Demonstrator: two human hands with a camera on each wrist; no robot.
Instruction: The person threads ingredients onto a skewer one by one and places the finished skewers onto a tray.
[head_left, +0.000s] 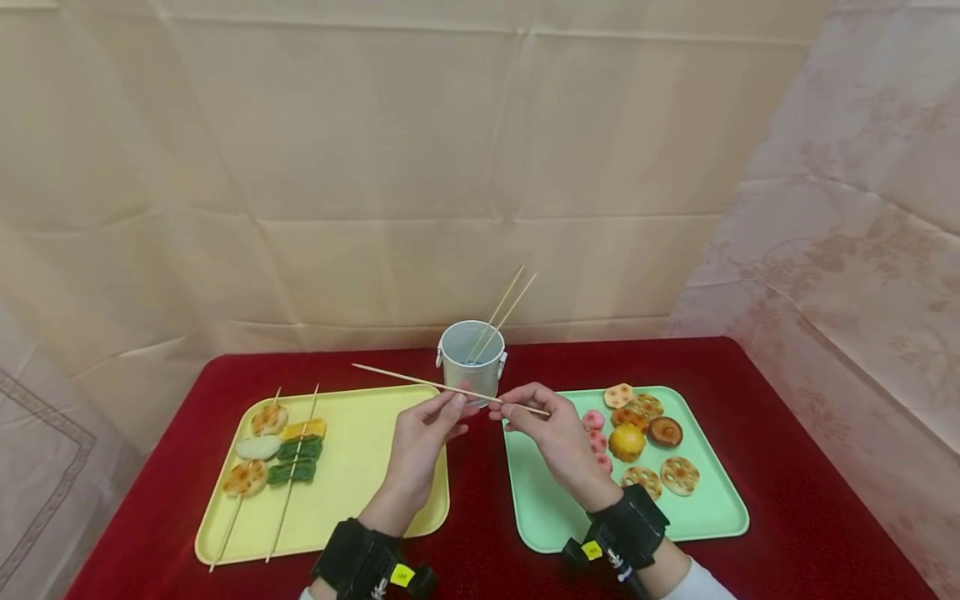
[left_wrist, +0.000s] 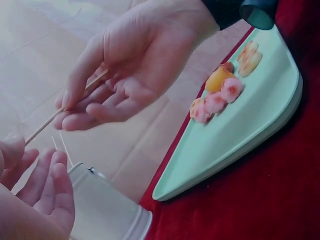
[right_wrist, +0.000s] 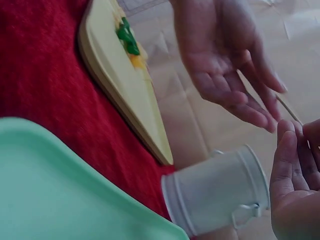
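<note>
Pinched: we see left hand (head_left: 420, 429) and right hand (head_left: 553, 432) both grasping one bare skewer (head_left: 408, 378). Likely light, stiff, snappable; we'd hold mid-shaft, clear of the tips.

Left hand (head_left: 420, 437) and right hand (head_left: 551, 429) are both bare, but each wrist gets a chunky black strap (head_left: 634, 523) with a little black camera (head_left: 575, 553), a bright yellow sticker (head_left: 402, 575) and some silvery hardware (head_left: 615, 560). Whitish sleeve (head_left: 693, 583) pokes out behind the right one.
</note>
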